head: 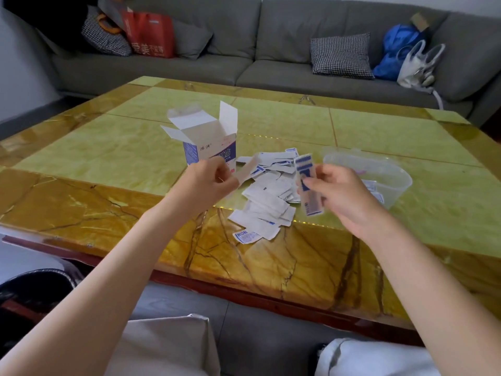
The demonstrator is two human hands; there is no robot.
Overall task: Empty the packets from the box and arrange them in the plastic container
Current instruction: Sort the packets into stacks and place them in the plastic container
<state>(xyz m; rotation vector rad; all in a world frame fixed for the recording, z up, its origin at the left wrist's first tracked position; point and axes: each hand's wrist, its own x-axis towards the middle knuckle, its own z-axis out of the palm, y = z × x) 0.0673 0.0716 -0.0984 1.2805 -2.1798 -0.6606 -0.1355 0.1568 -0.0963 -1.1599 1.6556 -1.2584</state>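
A small white and blue cardboard box (208, 143) stands upright on the table with its top flaps open. A loose pile of white and blue packets (267, 198) lies between the box and a clear plastic container (390, 173), which has a few packets inside. My left hand (210, 177) pinches one packet (248, 169), blurred, just in front of the box. My right hand (336, 189) holds a stack of packets (307, 183) upright above the pile, left of the container.
The yellow and green stone table (122, 147) has its near edge close to my knees. A grey sofa (271, 47) runs behind it with checked cushions, a red bag (150, 33), a blue bag and a white bag.
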